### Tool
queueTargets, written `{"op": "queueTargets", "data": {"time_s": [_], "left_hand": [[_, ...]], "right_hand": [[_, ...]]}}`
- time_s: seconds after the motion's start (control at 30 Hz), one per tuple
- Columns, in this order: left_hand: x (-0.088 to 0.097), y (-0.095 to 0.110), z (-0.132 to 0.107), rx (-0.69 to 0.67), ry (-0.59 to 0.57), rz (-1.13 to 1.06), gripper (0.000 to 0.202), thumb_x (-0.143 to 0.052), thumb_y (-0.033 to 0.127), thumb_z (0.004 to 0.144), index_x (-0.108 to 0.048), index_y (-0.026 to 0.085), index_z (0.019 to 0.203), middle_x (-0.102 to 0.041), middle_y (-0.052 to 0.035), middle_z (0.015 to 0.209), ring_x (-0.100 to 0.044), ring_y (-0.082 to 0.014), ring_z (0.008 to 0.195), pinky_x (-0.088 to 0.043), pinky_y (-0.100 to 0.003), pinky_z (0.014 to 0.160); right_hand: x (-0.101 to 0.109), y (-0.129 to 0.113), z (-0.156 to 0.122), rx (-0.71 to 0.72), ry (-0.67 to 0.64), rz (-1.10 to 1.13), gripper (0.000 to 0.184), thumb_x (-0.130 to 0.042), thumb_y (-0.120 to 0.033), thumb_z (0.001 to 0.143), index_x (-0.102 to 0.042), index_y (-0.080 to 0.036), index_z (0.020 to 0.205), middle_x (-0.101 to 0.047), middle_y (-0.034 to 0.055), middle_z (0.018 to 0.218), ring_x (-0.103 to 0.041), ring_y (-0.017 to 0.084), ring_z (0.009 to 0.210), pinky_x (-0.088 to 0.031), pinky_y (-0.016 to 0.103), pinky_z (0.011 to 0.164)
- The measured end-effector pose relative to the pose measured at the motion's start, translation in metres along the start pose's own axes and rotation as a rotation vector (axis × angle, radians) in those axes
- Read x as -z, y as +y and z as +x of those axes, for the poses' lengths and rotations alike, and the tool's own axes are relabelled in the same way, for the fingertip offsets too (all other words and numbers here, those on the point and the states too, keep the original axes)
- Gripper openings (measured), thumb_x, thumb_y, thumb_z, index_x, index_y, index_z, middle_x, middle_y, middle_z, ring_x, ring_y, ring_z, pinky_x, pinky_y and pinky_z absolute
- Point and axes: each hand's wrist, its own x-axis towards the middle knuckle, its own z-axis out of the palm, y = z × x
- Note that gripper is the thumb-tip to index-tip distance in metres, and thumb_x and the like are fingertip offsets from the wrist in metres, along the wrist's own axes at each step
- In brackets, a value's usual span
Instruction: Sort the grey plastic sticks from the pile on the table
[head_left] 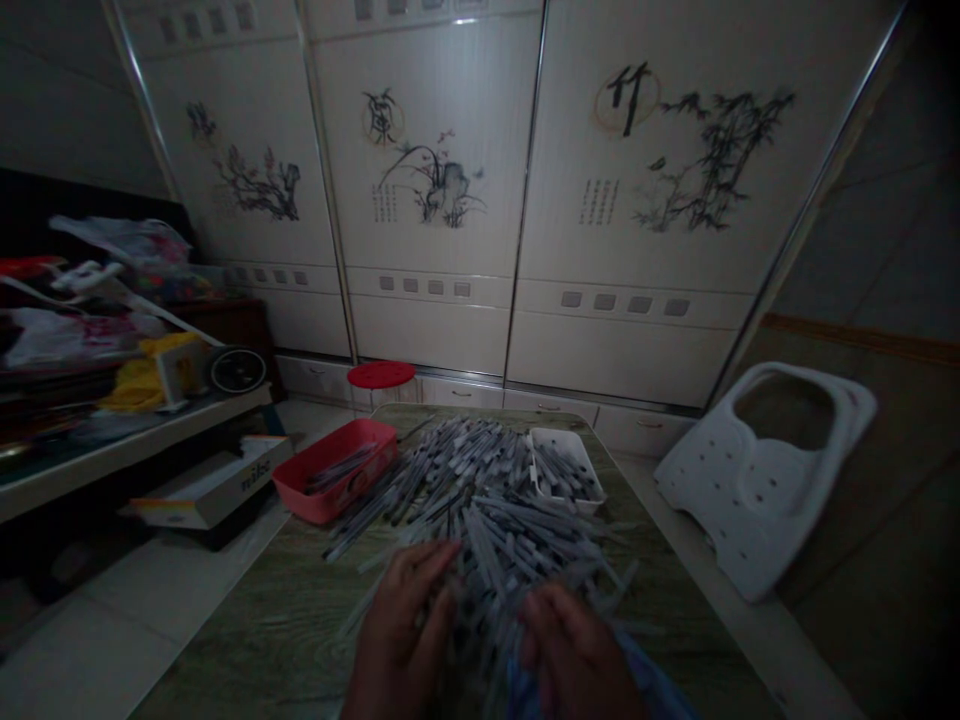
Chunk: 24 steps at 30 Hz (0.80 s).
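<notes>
A large heap of thin, clear-to-grey pens (480,455), many with dark ends, spreads over the middle of the table and down to my hands. At the near left of the heap is my left hand (405,625), its fingers bent forward and the thumb apart from them. My right hand (574,655) is closed at the near right, fingertips drawn together beside the pens. Whatever it may hold is too dark and blurred to make out. Blue translucent plastic (637,680) lies beneath and beside my right hand.
On the wood-patterned table (277,620), a red basket (322,505) at left and a white tray (592,470) at right both contain pens. A red stool (381,375) stands behind. A white folded plastic chair (757,490) leans at right; a cluttered bench (150,420) stands left.
</notes>
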Motion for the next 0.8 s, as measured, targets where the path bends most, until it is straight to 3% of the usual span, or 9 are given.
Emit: {"op": "queueTargets", "data": {"time_s": [0.1, 0.23, 0.3, 0.4, 0.43, 0.5, 0.57, 0.67, 0.8], "left_hand": [[-0.009, -0.02, -0.007, -0.194, -0.067, 0.19, 0.05, -0.06, 0.017, 0.095, -0.069, 0.034, 0.141, -0.07, -0.0132, 0.135, -0.068, -0.0298, 0.123, -0.059, -0.043, 0.101], [-0.018, -0.026, -0.013, -0.204, -0.08, 0.249, 0.061, -0.06, 0.011, 0.091, -0.064, 0.036, 0.146, -0.066, -0.0136, 0.144, -0.067, -0.0305, 0.127, -0.06, -0.042, 0.1], [-0.02, -0.016, -0.014, -0.172, 0.007, 0.218, 0.055, -0.064, 0.015, 0.091, -0.067, 0.035, 0.143, -0.059, -0.0143, 0.151, -0.062, -0.0328, 0.133, -0.057, -0.045, 0.104], [-0.022, 0.002, -0.013, 0.083, 0.213, -0.019, 0.044, -0.077, 0.031, 0.088, -0.072, 0.029, 0.132, -0.065, -0.0152, 0.14, -0.067, -0.0322, 0.118, -0.057, -0.043, 0.095], [-0.024, 0.005, -0.013, 0.237, 0.203, -0.165, 0.044, -0.081, 0.037, 0.086, -0.073, 0.027, 0.128, -0.071, -0.014, 0.127, -0.071, -0.0292, 0.103, -0.059, -0.039, 0.085], [-0.028, 0.007, -0.01, 0.534, 0.058, -0.521, 0.047, -0.085, 0.05, 0.081, -0.074, 0.023, 0.119, -0.075, -0.0105, 0.106, -0.07, -0.0235, 0.081, -0.056, -0.034, 0.07], [-0.032, 0.004, -0.008, 0.697, -0.044, -0.823, 0.05, -0.088, 0.056, 0.075, -0.075, 0.02, 0.108, -0.076, -0.0075, 0.094, -0.066, -0.0184, 0.068, -0.052, -0.029, 0.063], [-0.035, 0.0, -0.006, 0.757, -0.003, -1.001, 0.046, -0.093, 0.052, 0.072, -0.074, 0.019, 0.098, -0.075, -0.0039, 0.085, -0.058, -0.0114, 0.06, -0.046, -0.023, 0.058], [-0.032, 0.002, -0.007, 0.721, 0.029, -0.998, 0.038, -0.09, 0.046, 0.078, -0.074, 0.018, 0.098, -0.076, -0.0035, 0.086, -0.057, -0.0096, 0.061, -0.046, -0.022, 0.059]], "right_hand": [[-0.023, -0.003, -0.007, -0.118, -0.089, 0.19, 0.081, -0.045, -0.101, 0.075, -0.061, -0.021, 0.076, -0.054, -0.0042, 0.053, -0.039, 0.009, 0.043, -0.026, 0.022, 0.043], [-0.031, 0.001, -0.007, -0.119, -0.096, 0.247, 0.08, -0.053, -0.1, 0.072, -0.061, -0.02, 0.073, -0.049, -0.0056, 0.049, -0.036, 0.007, 0.042, -0.024, 0.02, 0.043], [-0.028, 0.003, -0.005, -0.115, -0.081, 0.246, 0.078, -0.056, -0.098, 0.071, -0.061, -0.021, 0.073, -0.05, -0.0059, 0.049, -0.034, 0.007, 0.041, -0.021, 0.02, 0.041], [-0.021, 0.005, -0.001, -0.155, -0.05, 0.257, 0.074, -0.059, -0.095, 0.074, -0.062, -0.022, 0.077, -0.051, -0.0066, 0.05, -0.032, 0.007, 0.04, -0.017, 0.021, 0.039], [-0.02, 0.005, 0.0, -0.162, -0.059, 0.266, 0.073, -0.059, -0.094, 0.075, -0.062, -0.022, 0.078, -0.051, -0.0068, 0.05, -0.031, 0.007, 0.04, -0.016, 0.021, 0.039], [-0.019, 0.005, 0.001, -0.147, -0.114, 0.278, 0.072, -0.062, -0.093, 0.074, -0.063, -0.021, 0.077, -0.051, -0.0069, 0.049, -0.031, 0.007, 0.04, -0.017, 0.021, 0.04], [-0.021, 0.004, 0.002, -0.137, -0.164, 0.274, 0.074, -0.063, -0.094, 0.072, -0.063, -0.02, 0.076, -0.052, -0.0061, 0.048, -0.034, 0.006, 0.04, -0.021, 0.02, 0.041], [-0.022, 0.002, 0.003, -0.223, -0.175, 0.31, 0.076, -0.059, -0.095, 0.074, -0.066, -0.02, 0.077, -0.056, -0.0037, 0.048, -0.041, 0.008, 0.04, -0.027, 0.019, 0.042], [-0.02, 0.004, 0.005, -0.274, -0.172, 0.348, 0.072, -0.059, -0.092, 0.078, -0.067, -0.02, 0.077, -0.059, -0.002, 0.049, -0.045, 0.008, 0.04, -0.028, 0.019, 0.04]]}}
